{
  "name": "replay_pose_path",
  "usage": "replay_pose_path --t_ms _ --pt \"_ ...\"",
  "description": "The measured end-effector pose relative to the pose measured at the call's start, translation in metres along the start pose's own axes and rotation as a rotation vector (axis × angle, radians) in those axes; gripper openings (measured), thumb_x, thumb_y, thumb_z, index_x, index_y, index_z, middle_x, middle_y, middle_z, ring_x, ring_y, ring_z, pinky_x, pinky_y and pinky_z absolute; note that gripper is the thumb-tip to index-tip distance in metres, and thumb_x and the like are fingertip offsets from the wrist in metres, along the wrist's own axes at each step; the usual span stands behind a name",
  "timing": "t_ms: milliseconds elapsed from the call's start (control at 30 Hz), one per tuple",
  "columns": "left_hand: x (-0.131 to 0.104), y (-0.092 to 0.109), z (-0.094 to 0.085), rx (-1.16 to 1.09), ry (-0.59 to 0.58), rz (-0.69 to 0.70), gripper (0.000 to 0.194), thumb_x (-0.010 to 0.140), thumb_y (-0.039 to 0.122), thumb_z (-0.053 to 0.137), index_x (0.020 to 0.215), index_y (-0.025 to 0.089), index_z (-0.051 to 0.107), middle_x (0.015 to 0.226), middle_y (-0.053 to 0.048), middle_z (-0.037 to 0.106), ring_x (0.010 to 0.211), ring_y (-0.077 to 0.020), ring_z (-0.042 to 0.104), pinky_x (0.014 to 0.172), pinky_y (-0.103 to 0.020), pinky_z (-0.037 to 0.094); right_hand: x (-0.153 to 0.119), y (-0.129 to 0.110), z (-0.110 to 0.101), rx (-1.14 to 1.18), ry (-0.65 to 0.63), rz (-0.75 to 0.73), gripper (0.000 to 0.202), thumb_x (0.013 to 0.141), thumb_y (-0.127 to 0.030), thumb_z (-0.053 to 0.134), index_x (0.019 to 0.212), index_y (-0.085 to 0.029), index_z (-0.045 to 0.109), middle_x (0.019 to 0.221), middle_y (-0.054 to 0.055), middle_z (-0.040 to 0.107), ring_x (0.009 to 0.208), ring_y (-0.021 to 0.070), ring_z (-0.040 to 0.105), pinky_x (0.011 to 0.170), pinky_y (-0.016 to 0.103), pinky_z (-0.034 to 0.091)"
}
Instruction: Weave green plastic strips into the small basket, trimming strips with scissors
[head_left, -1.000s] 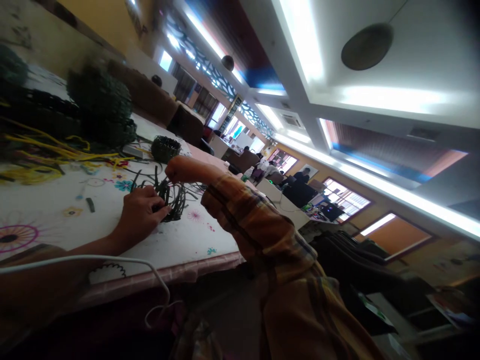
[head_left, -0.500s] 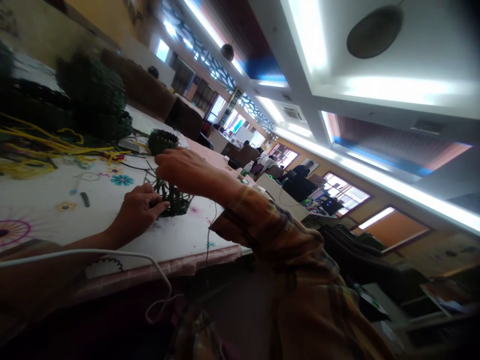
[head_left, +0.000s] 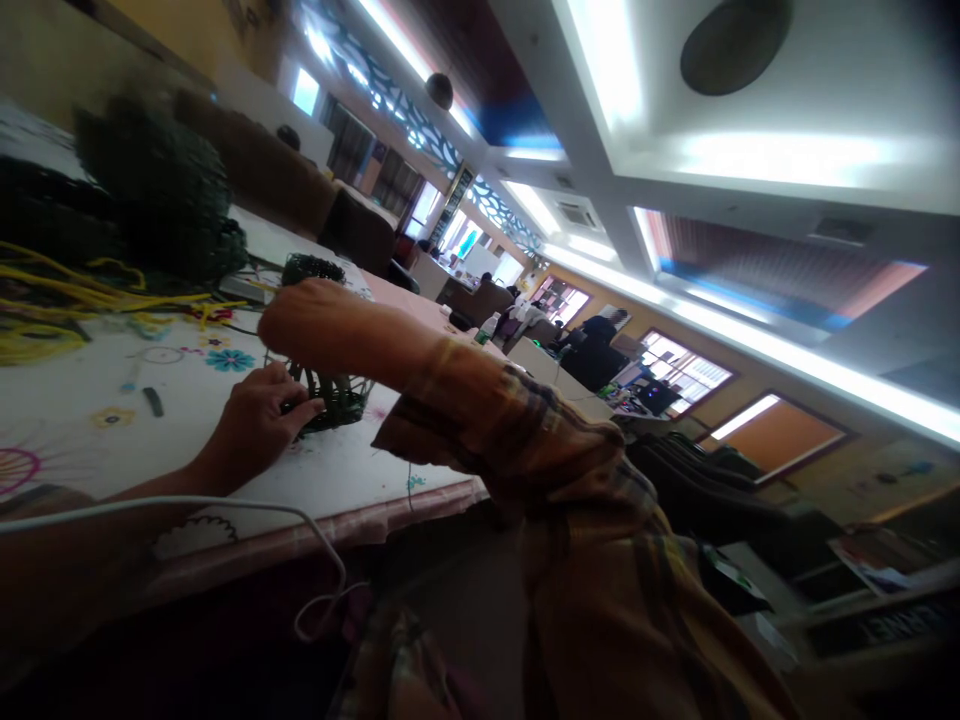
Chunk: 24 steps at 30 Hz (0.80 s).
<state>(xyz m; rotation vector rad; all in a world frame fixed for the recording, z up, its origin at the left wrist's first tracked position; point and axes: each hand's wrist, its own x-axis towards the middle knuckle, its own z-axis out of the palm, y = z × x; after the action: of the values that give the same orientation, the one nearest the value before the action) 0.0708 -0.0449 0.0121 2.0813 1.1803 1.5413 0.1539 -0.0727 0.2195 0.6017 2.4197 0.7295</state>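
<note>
A small dark green basket (head_left: 346, 402), partly woven with loose strands standing up from it, sits on the white flowered tabletop. My left hand (head_left: 259, 415) pinches its near left side between thumb and curled fingers. Above the basket, my right hand (head_left: 319, 325) reaches across with its back towards me. Its fingers look closed, but their tips and whatever they hold are hidden. Behind the right hand stands another dark green woven basket (head_left: 311, 268), partly covered by it. A thin strand (head_left: 410, 485) hangs over the table edge below the right sleeve.
Yellow strands (head_left: 97, 290) lie at the left, before a large dark green bundle (head_left: 157, 190). A short dark piece (head_left: 153, 402) rests on the tabletop (head_left: 180, 365). A white cable (head_left: 225, 505) crosses my left forearm. A bottle (head_left: 489, 327) and people at desks are farther back.
My right hand has moved left above the basket, covering more of its upright strands. My left hand keeps its hold. The whole view has shifted slightly.
</note>
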Motion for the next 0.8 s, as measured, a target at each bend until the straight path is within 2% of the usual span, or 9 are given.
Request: replay_pose_path --t_ms 67,167,300,400,533,667,800 --pt "0.001 0.001 -0.002 -0.036 0.026 -0.030 0.034 0.083 0.048 0.056 0.061 0.022 0.058 0.074 -0.003 0.049 0.077 -0.0215 0.050 0.076 -0.037 0.038 -0.009 0.008 0.003 0.058 -0.023 0.102 0.029 0.099 -0.002 0.041 0.102 -0.008 0.070 0.094 0.011 0.071 0.090 0.0174 0.066 0.081 0.029 0.049" --pt "0.003 0.003 -0.004 -0.070 0.053 -0.066 0.035 0.083 0.048 0.056 0.060 0.022 0.058 0.074 -0.002 0.049 0.079 -0.0211 0.050 0.077 -0.036 0.038 -0.023 0.022 0.018 0.122 -0.037 0.105 0.024 0.096 -0.005 0.048 0.097 -0.010 0.071 0.092 0.009 0.072 0.081 0.0149 0.062 0.076 0.027 0.046" --pt "0.006 0.006 -0.006 -0.076 0.024 -0.078 0.036 0.083 0.048 0.057 0.059 0.021 0.057 0.074 -0.002 0.047 0.078 -0.0199 0.049 0.077 -0.036 0.037 -0.032 0.029 0.037 0.206 0.079 0.185 0.023 0.099 -0.012 0.047 0.096 -0.014 0.070 0.092 0.008 0.071 0.078 0.0147 0.059 0.073 0.029 0.044" --pt "0.005 0.009 -0.007 -0.065 -0.018 -0.067 0.034 0.084 0.044 0.058 0.059 0.020 0.057 0.073 -0.001 0.046 0.077 -0.0191 0.048 0.078 -0.035 0.037 -0.029 0.024 0.039 0.247 0.113 0.241 0.025 0.099 -0.012 0.046 0.097 -0.017 0.070 0.098 0.007 0.071 0.080 0.0152 0.059 0.071 0.029 0.042" --pt "0.004 0.009 -0.008 -0.052 -0.032 -0.044 0.035 0.084 0.043 0.058 0.058 0.020 0.056 0.075 -0.002 0.047 0.078 -0.0191 0.048 0.080 -0.034 0.038 -0.016 0.023 0.035 0.228 0.098 0.213 0.025 0.095 -0.007 0.048 0.099 -0.016 0.071 0.102 0.008 0.071 0.083 0.0160 0.060 0.072 0.029 0.043" --pt "0.002 0.008 -0.007 -0.035 -0.025 -0.012 0.034 0.085 0.043 0.058 0.060 0.020 0.058 0.075 -0.002 0.048 0.078 -0.0190 0.049 0.078 -0.034 0.038 -0.005 0.037 0.037 0.198 0.032 0.203 0.024 0.092 -0.006 0.050 0.096 -0.013 0.073 0.101 0.010 0.073 0.082 0.0160 0.061 0.073 0.028 0.044" --pt "0.001 0.010 -0.005 -0.028 -0.061 0.020 0.036 0.085 0.044 0.058 0.059 0.019 0.059 0.075 -0.003 0.050 0.077 -0.0192 0.050 0.075 -0.035 0.038 0.006 0.048 0.045 0.227 -0.078 0.131 0.022 0.091 -0.006 0.053 0.095 -0.008 0.074 0.098 0.011 0.075 0.078 0.0134 0.060 0.073 0.026 0.045"
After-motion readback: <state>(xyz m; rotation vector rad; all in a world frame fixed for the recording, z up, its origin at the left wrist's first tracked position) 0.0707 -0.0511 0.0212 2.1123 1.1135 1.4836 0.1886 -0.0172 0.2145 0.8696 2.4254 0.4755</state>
